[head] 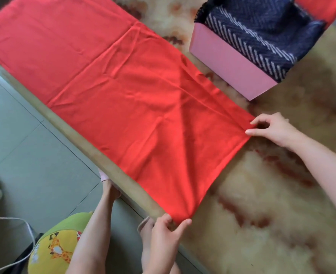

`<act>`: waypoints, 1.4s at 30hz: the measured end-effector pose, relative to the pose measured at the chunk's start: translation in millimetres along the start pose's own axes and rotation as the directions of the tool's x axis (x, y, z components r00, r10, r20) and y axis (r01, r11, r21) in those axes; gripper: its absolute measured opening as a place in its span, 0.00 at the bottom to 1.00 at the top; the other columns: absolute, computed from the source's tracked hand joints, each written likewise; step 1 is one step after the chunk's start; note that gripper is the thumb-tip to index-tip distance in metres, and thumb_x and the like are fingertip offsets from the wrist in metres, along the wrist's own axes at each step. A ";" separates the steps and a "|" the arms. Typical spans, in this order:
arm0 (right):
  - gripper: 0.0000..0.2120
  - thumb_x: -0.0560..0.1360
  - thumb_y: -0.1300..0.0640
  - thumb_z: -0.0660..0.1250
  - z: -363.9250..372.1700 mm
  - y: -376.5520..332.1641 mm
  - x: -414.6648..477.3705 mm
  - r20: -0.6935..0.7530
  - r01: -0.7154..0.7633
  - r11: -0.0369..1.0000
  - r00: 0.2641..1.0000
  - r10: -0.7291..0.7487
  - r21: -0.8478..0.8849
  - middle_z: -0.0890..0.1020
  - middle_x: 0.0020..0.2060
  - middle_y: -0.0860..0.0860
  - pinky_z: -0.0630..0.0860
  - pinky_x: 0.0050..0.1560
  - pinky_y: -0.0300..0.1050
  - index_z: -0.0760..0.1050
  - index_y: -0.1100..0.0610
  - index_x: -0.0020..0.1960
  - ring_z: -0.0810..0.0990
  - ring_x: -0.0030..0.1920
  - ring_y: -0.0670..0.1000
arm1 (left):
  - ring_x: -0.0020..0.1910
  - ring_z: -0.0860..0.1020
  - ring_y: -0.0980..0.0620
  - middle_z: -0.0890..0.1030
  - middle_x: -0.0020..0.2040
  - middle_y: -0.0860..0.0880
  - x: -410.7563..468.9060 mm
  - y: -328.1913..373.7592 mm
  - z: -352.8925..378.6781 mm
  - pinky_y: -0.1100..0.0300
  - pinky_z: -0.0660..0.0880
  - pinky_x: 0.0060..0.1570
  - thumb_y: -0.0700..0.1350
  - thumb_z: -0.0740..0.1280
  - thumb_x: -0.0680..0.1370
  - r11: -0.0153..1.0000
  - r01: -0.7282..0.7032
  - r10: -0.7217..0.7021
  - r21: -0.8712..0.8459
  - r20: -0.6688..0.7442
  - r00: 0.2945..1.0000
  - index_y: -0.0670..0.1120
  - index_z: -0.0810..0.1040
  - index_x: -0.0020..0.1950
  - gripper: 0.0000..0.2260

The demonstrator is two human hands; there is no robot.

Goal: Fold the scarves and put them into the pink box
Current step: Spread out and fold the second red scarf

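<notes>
The left hand (168, 227) and right hand (272, 129) each pinch a red scarf (133, 95) corner; carried over evenly, the edges should align.

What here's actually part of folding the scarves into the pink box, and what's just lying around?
In use: red scarf, its corners pinched by left hand and right hand; pink box; navy scarf in it.
Lying about: giraffe-print cushion; white cable.
</notes>
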State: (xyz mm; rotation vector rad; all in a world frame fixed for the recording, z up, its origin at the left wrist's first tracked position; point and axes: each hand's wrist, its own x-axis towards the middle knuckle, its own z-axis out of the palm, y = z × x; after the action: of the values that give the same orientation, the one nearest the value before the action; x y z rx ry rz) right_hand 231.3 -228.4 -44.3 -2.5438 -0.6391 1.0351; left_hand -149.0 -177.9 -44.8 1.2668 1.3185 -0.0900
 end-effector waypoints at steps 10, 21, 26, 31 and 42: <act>0.09 0.73 0.59 0.71 -17.4 -0.7 0.4 -0.326 0.118 0.918 0.945 0.012 0.378 0.78 0.22 0.41 0.65 0.30 0.25 0.74 0.50 0.37 0.72 0.24 0.35 | 0.49 0.81 0.56 0.84 0.44 0.59 -3.7 13.0 -4.2 0.47 0.75 0.56 0.69 0.65 0.67 0.997 -0.075 0.075 0.009 -0.079 0.994 0.64 0.76 0.55 0.20; 0.06 0.72 0.57 0.72 -10.8 3.2 10.6 -0.326 0.009 0.983 0.944 0.052 0.182 0.79 0.41 0.54 0.68 0.33 0.30 0.78 0.58 0.47 0.75 0.40 0.50 | 0.29 0.75 0.62 0.80 0.28 0.53 -11.5 14.0 8.8 0.70 0.68 0.34 0.40 0.70 0.74 0.986 0.166 -0.165 -0.010 0.044 0.985 0.43 0.77 0.37 0.07; 0.13 0.71 0.60 0.72 -5.3 1.6 8.7 -0.362 -0.065 0.973 0.921 0.144 0.222 0.73 0.35 0.46 0.65 0.34 0.35 0.77 0.59 0.55 0.70 0.34 0.45 | 0.32 0.76 0.60 0.82 0.35 0.48 -14.4 8.0 8.8 0.65 0.72 0.30 0.37 0.69 0.74 0.948 0.311 -0.307 -0.063 0.067 0.949 0.43 0.79 0.39 0.05; 0.23 0.70 0.55 0.74 1.3 2.1 5.2 -0.361 -0.142 0.902 0.882 0.302 0.408 0.74 0.46 0.49 0.66 0.37 0.32 0.72 0.60 0.62 0.73 0.48 0.49 | 0.41 0.81 0.47 0.81 0.48 0.37 -8.9 18.4 9.5 0.60 0.77 0.25 0.36 0.70 0.74 0.749 0.487 -0.519 -0.449 0.059 0.853 0.39 0.72 0.52 0.10; 0.13 0.70 0.62 0.73 10.2 -19.4 8.4 -0.152 -0.267 0.645 0.842 0.517 0.716 0.71 0.32 0.47 0.63 0.21 0.27 0.69 0.56 0.35 0.67 0.31 0.43 | 0.46 0.78 0.48 0.79 0.48 0.43 -2.6 39.5 18.8 0.56 0.76 0.45 0.36 0.71 0.73 0.649 0.554 -0.595 -0.521 0.105 0.797 0.37 0.68 0.66 0.23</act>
State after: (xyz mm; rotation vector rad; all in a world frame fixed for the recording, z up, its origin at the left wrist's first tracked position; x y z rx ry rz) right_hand 223.9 -206.3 -47.4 -2.1233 0.3883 0.7085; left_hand -110.9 -177.3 -23.0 0.3414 1.6353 -0.1156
